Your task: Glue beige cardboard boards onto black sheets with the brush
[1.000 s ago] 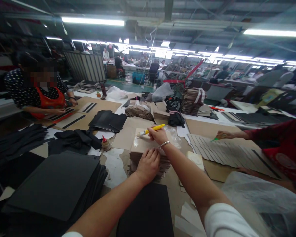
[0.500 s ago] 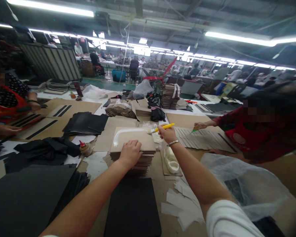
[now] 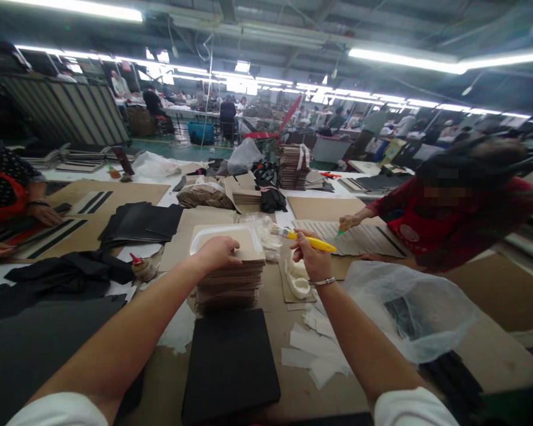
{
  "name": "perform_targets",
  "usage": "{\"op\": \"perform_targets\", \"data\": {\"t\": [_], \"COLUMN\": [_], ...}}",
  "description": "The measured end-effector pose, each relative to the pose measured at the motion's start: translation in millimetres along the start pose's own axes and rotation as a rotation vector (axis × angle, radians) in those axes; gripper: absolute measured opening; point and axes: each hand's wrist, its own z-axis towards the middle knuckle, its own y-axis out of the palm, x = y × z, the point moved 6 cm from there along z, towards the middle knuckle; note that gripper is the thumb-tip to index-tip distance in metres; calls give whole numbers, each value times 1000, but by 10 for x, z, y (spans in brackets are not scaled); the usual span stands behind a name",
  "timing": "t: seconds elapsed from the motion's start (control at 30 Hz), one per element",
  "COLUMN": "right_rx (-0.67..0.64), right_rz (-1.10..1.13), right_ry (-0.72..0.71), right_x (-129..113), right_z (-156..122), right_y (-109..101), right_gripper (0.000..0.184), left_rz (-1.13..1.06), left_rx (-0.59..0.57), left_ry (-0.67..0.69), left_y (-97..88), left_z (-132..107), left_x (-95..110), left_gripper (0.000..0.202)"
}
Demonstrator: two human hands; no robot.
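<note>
My right hand (image 3: 311, 257) is closed around the yellow handle of a paintbrush (image 3: 317, 241). Its pale bristles point left, just off the right side of a stack of brown cardboard sheets (image 3: 231, 284). On the top sheet (image 3: 244, 239), a wet white band like glue runs along the left, far and right edges. My left hand (image 3: 217, 253) rests on that sheet near its front edge, fingers bent and thumb apart from them. A cream-coloured open container (image 3: 298, 281) stands right of the stack, below my right hand. In front of the stack lies a black panel (image 3: 231, 364).
A red-capped bottle (image 3: 142, 267) and black sheets (image 3: 142, 222) lie to the left. White paper scraps (image 3: 315, 349) and a clear plastic bag (image 3: 413, 307) are on the right. Co-workers sit at both sides; the right one's hand (image 3: 353, 220) holds a green-tipped tool over a striped panel.
The white band now also covers the right edge of the top sheet. My right hand has moved right and down, lifting the brush off it. My left hand has shifted, its fingers more bent.
</note>
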Motion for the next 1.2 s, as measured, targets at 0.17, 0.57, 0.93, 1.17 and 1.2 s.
{"op": "perform_targets", "data": {"t": [0.17,0.57,0.93,1.17,1.2], "right_rx": [-8,40,-75,-5,15], "right_rz": [16,-43,-467,-299,-281], "right_ry": [-27,-118,-478,-355,-320], "right_x": [90,367,112,-111,-108], "right_z": [-184,-352,-454,-615,-635], "right_y": [182,380,781,946,928], "right_gripper": [52,35,15,16,18], "left_rz": [215,201,71,-784,-876], "left_rx": [120,28,1120,1403,1399], "left_ry": [96,108,-95,-468,-464], "left_y": [80,37,-1134,-695,-561], "left_z": [-170,-220,-1148,-1447,-1424], "left_x": [167,107,-188,-311,-281], "left_gripper": [27,20,12,25,25]}}
